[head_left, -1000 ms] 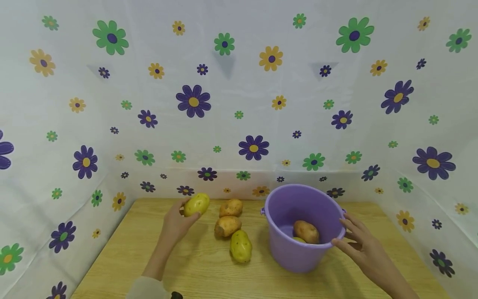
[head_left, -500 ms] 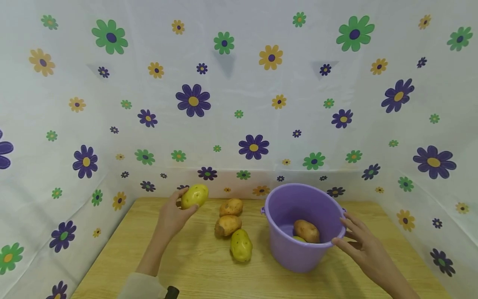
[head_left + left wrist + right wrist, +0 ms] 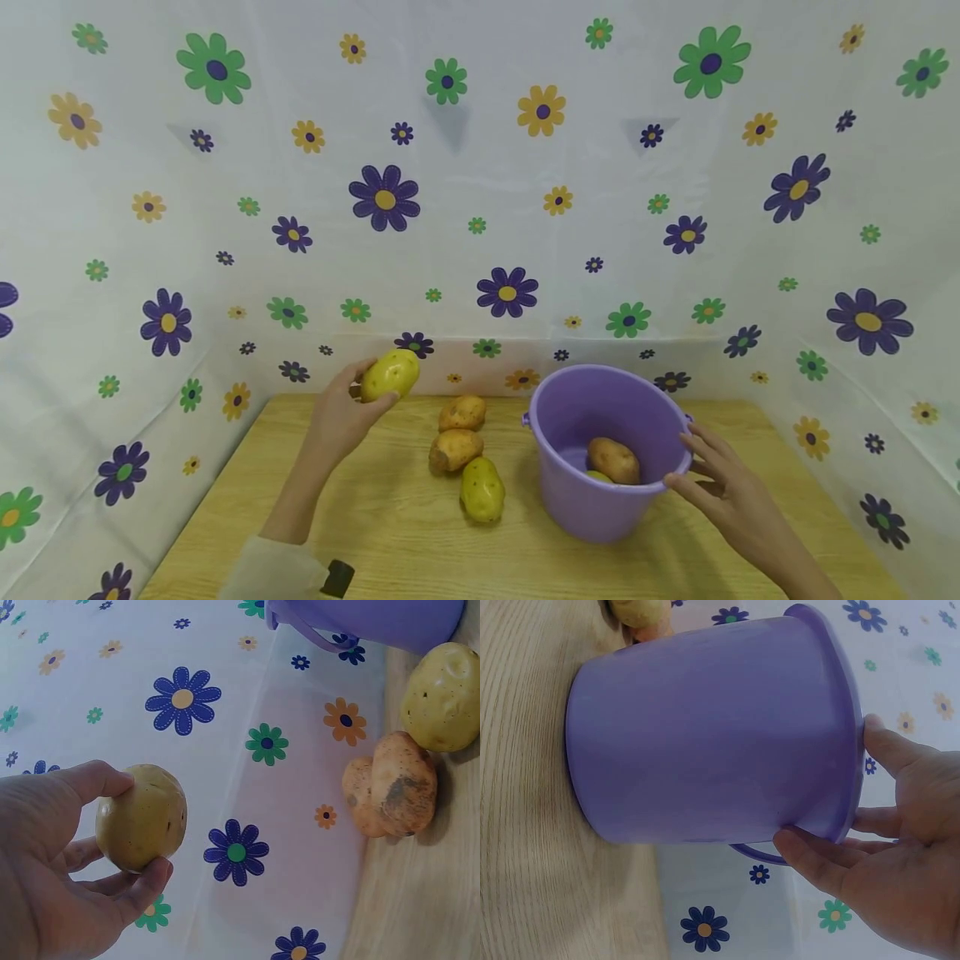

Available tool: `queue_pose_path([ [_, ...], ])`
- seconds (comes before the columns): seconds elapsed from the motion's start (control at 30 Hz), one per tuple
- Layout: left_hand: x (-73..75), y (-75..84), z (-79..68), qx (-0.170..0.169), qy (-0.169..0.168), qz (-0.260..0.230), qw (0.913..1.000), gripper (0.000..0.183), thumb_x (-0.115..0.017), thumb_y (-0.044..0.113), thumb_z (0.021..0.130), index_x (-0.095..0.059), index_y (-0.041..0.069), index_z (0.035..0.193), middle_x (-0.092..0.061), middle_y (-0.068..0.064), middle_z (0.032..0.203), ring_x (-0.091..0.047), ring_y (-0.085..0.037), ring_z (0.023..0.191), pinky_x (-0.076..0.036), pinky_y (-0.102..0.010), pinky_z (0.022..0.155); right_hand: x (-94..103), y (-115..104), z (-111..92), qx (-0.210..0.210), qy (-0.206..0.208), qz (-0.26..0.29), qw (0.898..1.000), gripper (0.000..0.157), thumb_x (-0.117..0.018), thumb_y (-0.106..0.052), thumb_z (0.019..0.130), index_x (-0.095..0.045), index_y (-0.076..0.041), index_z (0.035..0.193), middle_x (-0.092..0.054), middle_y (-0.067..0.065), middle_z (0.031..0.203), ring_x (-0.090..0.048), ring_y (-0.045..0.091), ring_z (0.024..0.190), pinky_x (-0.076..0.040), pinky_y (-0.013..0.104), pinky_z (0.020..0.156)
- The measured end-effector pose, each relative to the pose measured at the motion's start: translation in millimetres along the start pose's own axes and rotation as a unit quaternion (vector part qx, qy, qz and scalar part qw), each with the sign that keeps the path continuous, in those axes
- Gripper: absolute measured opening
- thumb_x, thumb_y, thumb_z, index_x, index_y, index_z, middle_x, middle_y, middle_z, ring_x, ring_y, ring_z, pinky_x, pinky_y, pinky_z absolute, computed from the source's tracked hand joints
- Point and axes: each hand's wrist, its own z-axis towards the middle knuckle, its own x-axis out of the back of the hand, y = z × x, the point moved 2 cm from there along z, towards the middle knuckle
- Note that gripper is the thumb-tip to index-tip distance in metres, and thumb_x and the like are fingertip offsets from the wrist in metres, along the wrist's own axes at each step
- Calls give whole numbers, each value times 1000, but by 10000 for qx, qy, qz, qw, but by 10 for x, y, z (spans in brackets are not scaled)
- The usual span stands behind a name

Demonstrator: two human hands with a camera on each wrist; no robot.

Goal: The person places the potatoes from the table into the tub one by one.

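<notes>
In the head view my left hand [image 3: 337,421] holds a yellow-green potato [image 3: 392,375] in the air over the back left of the table. The left wrist view shows its thumb and fingertips pinching the potato [image 3: 142,817] from opposite sides. Toward the right stands a purple bucket [image 3: 585,508] with a brown potato [image 3: 615,460] and part of a yellow-green one [image 3: 598,476] inside. My right hand [image 3: 738,500] grips the bucket's right rim with thumb and fingertips spread along it. The right wrist view has those fingers bent against the bucket's outer side [image 3: 705,742].
Between the left hand and the bucket, two brown potatoes [image 3: 456,450] and a yellow-green potato [image 3: 482,490] lie in a row on the wooden table [image 3: 405,550]. A flower-patterned sheet [image 3: 465,250] encloses the back and both sides.
My left hand has lifted the yellow-green potato higher and slightly left. The right hand and the bucket have stayed in place.
</notes>
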Motion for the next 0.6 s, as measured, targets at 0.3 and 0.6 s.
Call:
queue_pose_path([
  [0.3,129,106,13,-76,7,72,9999,71,-73,25,97,-40,2,155,-49,-23,146,-57,-42,124,-58,-50,93,-3,-10,10,-79,-73,49,9999,60,-72,-21,100,-49,8,147,-34,29,159,-66,40,112,-58,20,81],
  [0.6,178,142,16,-164,-3,61,9998,71,-73,24,97,-39,2,156,-47,-23,149,-57,-43,125,-58,-47,92,2,-26,11,-126,-105,86,9998,60,-71,-22,100,-50,7,148,-33,29,159,-66,40,113,-57,19,81],
])
